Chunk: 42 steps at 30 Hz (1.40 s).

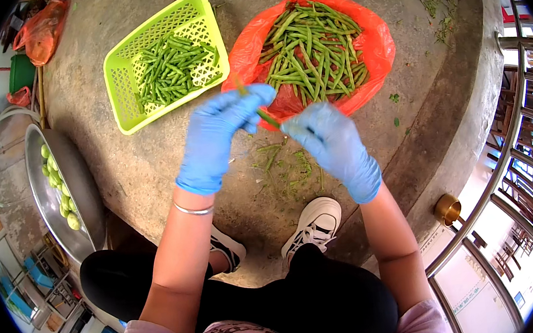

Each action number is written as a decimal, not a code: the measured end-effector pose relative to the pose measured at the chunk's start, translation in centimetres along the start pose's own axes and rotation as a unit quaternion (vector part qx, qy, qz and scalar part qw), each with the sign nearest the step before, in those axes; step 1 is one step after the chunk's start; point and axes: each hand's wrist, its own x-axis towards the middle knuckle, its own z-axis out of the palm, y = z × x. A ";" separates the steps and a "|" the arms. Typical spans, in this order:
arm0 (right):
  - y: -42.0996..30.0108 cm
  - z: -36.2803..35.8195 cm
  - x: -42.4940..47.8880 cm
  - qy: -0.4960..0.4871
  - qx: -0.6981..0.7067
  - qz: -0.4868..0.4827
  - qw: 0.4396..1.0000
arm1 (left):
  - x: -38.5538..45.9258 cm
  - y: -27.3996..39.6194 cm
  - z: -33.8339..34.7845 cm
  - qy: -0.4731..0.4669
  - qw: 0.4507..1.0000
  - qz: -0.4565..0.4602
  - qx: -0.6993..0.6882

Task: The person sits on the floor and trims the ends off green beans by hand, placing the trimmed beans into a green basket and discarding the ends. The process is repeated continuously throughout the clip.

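Both hands wear blue gloves and meet over the near edge of a red plastic bag (380, 59). My left hand (226, 127) holds a green bean (269, 118) between thumb and fingers. The bean's other end is pinched by my right hand (334, 140), which is slightly blurred. Whole long green beans (315, 51) lie heaped in the opened bag. Left of it stands a lime-green plastic basket (120, 96), tilted in view, with short bean pieces (173, 69) piled inside.
Bean trimmings (290, 164) litter the concrete floor (152, 177) before my shoes (317, 219). At the left is a metal basin (87, 179) with pale green vegetables (65, 198). A metal railing (484, 181) curves along the right. Another red bag (44, 36) lies at upper left.
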 end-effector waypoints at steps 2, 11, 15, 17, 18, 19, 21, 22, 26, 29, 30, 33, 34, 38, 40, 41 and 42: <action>2.6 1.2 -3.6 -0.114 -0.129 0.037 0.984 | 1.1 0.3 -1.0 0.008 0.994 0.006 -0.109; 0.0 -1.4 -2.6 -0.269 -0.226 0.172 0.920 | 0.1 0.1 -1.4 -0.010 0.979 0.037 0.198; -1.8 -2.3 1.0 -0.005 0.065 0.162 0.985 | -0.3 -1.6 0.3 -0.015 0.880 0.208 0.426; -2.6 -2.6 2.0 0.006 0.120 0.171 0.978 | -0.6 -1.6 0.8 -0.010 0.858 0.234 0.457; -2.9 -2.8 2.3 -0.004 0.119 0.169 0.978 | -0.7 -1.6 0.8 -0.007 0.841 0.244 0.483; -2.9 -2.8 2.4 -0.014 0.118 0.167 0.979 | -0.7 -1.6 0.9 -0.005 0.823 0.254 0.508; -2.4 -2.4 2.3 0.008 0.136 0.138 0.981 | -0.8 -1.6 0.9 -0.011 0.793 0.273 0.545; -2.2 -2.1 2.2 0.020 0.145 0.124 0.981 | -0.7 -1.4 0.9 -0.021 0.782 0.282 0.555; -1.4 -1.5 1.7 0.003 0.199 0.223 0.954 | -0.6 -1.4 0.0 -0.063 0.841 0.305 0.442; 2.1 -0.4 -0.8 -0.093 0.087 0.205 0.971 | -0.5 0.0 -0.2 -0.029 0.991 0.106 0.074; 4.0 -0.5 -2.6 -0.192 -0.029 0.134 0.972 | -0.2 0.9 -0.4 -0.013 0.995 0.085 0.041; 1.8 -0.9 -3.3 -0.421 -0.202 0.181 0.866 | 0.4 1.8 -1.4 0.053 0.998 0.022 0.004; 0.3 -1.1 -2.8 -0.482 -0.230 0.240 0.811 | 0.5 1.7 -1.6 0.078 0.997 0.006 0.023; -2.1 -0.5 -0.5 -0.045 -0.272 0.051 0.960 | 0.4 0.5 -0.6 0.113 0.991 -0.025 0.066; -3.1 0.2 1.7 0.032 -0.268 -0.023 0.963 | 0.0 -0.1 0.2 0.107 0.992 -0.028 0.059; -2.9 0.8 1.9 0.021 -0.287 -0.032 0.957 | -0.2 -0.3 0.7 0.102 0.993 -0.029 0.054; -2.5 1.6 2.0 0.010 -0.303 -0.043 0.952 | -0.6 0.0 1.2 0.097 0.993 -0.038 0.050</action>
